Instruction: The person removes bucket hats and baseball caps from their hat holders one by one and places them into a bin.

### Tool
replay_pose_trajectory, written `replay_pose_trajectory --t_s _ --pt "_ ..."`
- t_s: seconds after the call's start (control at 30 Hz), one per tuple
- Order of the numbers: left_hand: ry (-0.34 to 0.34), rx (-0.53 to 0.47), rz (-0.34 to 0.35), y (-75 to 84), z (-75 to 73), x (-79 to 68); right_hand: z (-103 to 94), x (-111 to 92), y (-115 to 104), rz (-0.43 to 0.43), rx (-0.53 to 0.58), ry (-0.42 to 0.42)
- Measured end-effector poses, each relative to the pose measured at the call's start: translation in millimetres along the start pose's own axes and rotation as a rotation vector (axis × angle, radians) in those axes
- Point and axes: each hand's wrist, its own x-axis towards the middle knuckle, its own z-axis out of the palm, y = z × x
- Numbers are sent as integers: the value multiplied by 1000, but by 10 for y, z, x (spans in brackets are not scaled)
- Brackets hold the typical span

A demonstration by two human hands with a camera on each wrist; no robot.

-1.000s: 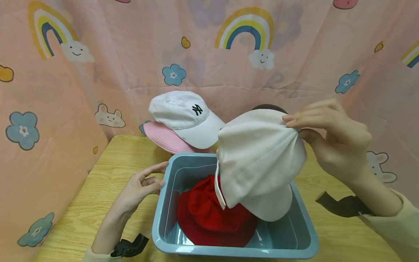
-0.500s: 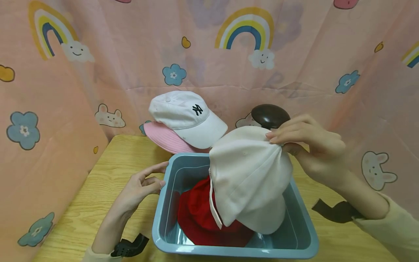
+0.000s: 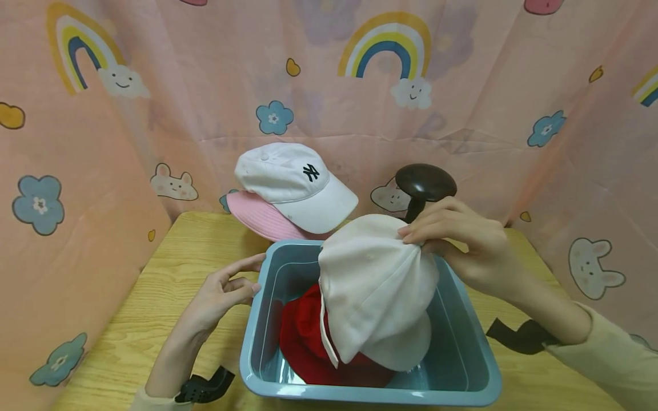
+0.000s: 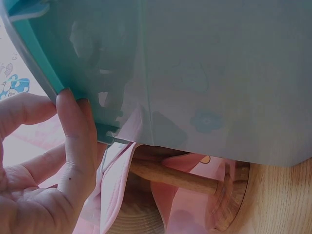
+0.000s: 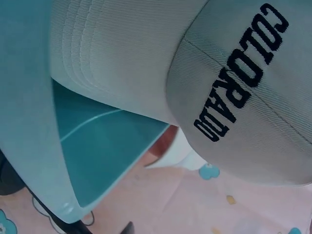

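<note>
My right hand (image 3: 468,242) pinches the crown of a cream baseball cap (image 3: 380,285) between thumb and fingers. The cap hangs tilted, partly inside the blue plastic bin (image 3: 370,393), and overlaps a red bucket hat (image 3: 303,342) lying on the bin's floor. Dark letters reading COLORADO run across the cap's front (image 5: 239,73) in the right wrist view; the right hand is out of that view. With thumb and fingers at the bin's left rim, my left hand (image 3: 223,291) holds the bin; its fingertips (image 4: 68,100) meet the edge in the left wrist view.
Behind the bin, a white cap (image 3: 288,171) with a black logo sits over a pink hat (image 3: 262,217). A dark round-topped stand (image 3: 426,181) rises at the back right. A wooden stand (image 4: 175,178) lies sideways in the left wrist view. A patterned pink curtain (image 3: 221,74) backs the wooden table (image 3: 200,245).
My right hand has lowered the cream cap and moved it left, over the red hat. More of the dark stand shows behind. The left hand keeps its place at the rim.
</note>
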Motion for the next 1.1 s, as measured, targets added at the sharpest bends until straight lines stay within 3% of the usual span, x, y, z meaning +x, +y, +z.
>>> replay_pose_trajectory --t_s 0.5,0.83,1.1 --pt "-5 -1 2 -3 -3 1 89 -52 54 -5 17 -107" --pt "6 16 -23 6 8 -5 130 -97 11 -5 2 -221" --pt "8 20 -25 8 5 -5 162 -83 28 -27 6 -255"
